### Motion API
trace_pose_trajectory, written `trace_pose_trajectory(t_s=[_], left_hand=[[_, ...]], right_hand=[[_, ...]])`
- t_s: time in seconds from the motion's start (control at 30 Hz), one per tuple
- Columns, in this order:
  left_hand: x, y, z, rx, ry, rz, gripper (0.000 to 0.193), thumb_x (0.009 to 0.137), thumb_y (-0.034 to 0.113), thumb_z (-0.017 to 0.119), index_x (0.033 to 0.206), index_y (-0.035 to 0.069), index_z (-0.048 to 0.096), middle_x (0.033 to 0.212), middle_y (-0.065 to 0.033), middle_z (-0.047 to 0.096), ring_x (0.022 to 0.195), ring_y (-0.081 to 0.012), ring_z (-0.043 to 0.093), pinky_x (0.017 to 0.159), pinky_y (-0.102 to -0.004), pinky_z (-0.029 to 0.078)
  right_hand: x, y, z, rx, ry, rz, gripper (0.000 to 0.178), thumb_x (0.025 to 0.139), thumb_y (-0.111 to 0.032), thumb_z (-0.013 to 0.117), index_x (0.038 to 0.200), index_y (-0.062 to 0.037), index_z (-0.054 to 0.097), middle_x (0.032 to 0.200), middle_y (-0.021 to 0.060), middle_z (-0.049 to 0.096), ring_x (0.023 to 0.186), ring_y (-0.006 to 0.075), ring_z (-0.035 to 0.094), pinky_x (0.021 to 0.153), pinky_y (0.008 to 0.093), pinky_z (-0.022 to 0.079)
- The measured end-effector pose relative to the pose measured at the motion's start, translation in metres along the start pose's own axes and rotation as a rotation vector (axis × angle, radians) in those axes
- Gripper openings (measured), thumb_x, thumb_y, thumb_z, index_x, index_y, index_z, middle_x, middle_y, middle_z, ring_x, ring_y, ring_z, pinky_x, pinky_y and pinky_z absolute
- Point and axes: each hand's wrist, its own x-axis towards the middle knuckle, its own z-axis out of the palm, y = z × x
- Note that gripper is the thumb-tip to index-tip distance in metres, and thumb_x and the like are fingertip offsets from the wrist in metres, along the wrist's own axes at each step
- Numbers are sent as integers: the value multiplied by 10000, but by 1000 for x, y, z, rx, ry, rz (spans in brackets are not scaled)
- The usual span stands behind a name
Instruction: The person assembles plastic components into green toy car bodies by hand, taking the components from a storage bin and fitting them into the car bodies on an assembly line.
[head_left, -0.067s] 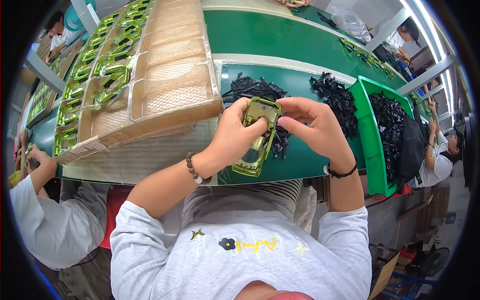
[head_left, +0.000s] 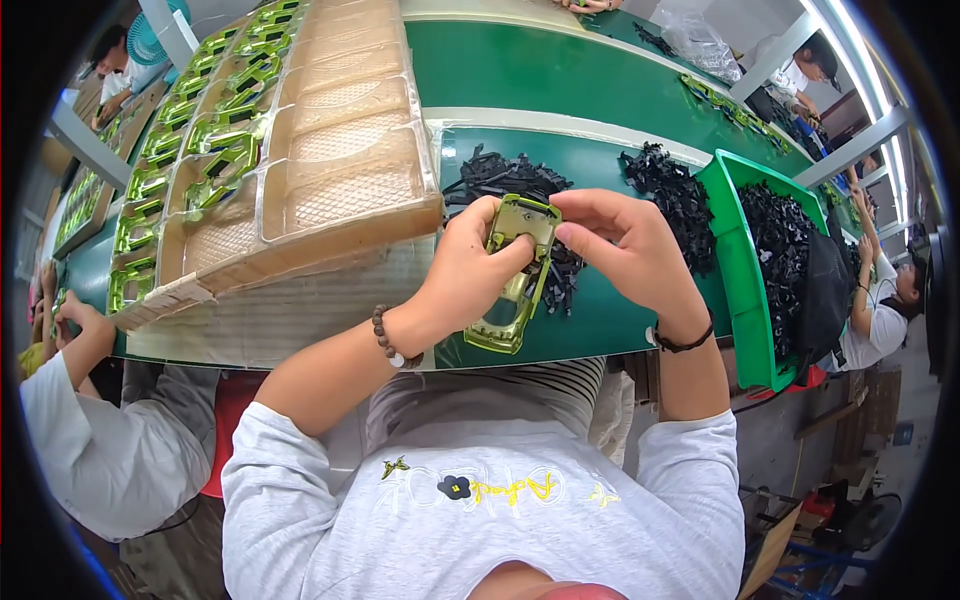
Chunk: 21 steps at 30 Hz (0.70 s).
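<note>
A glossy green plastic housing (head_left: pixel 507 310), long with an opening in its lower part, is tilted over the table's near edge. My left hand (head_left: pixel 462 262) grips it from the left, thumb laid across its inner face. At the housing's upper right corner, my right hand (head_left: pixel 630 245) has thumb and forefinger drawn together against the edge. Whether a small part sits between those fingertips is hidden. Right behind the housing lies a heap of small black plastic parts (head_left: pixel 500 178), partly covered by my hands.
To the left, a compartmented tray (head_left: pixel 345 190) holds several green housings (head_left: pixel 215 165). A second black heap (head_left: pixel 668 195) and a green bin (head_left: pixel 745 290) of black parts are on the right. Co-workers sit at both sides; one person's arm (head_left: pixel 85 335) shows at far left.
My right thumb has shifted slightly up and in toward the housing's upper corner. The left hand and the housing stay nearly where they were.
</note>
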Motion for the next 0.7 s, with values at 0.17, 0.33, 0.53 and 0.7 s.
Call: trace_pose_trajectory(t_s=[0.17, 0.33, 0.53, 0.7], left_hand=[[1, -8, -2, 88, -27, 43, 167, 808, 70, 593, 944, -7, 533, 828, -40, 598, 717, -81, 543, 625, -252, 462], [0, 4, -6, 213, -93, 33, 223, 827, 104, 603, 1005, -5, 524, 854, -33, 582, 741, -91, 539, 654, -253, 465], [-62, 37, -35, 510, -153, 321, 502, 826, 196, 649, 1246, -4, 460, 1232, -191, 533, 1130, -253, 541, 932, -323, 437], [-91, 93, -106, 933, 203, 449, 364, 803, 155, 645, 1130, 13, 575, 1062, -182, 630, 1019, -324, 599, 896, -385, 464]], right_hand=[[14, -5, 9, -153, 47, -156, 233, 840, -89, 639, 1047, 16, 641, 908, 90, 685, 780, 106, 638, 693, 242, 506], [24, -6, 14, -385, 86, -329, 147, 805, -101, 632, 916, -12, 669, 811, 176, 653, 734, 332, 638, 621, 346, 503], [53, 9, -25, -102, -88, -169, 151, 792, -62, 648, 907, 35, 669, 735, 99, 669, 640, 133, 617, 597, 255, 486], [154, 50, -99, 26, 95, 205, 182, 825, -84, 641, 978, 14, 655, 862, 73, 662, 767, 141, 634, 708, 287, 531]])
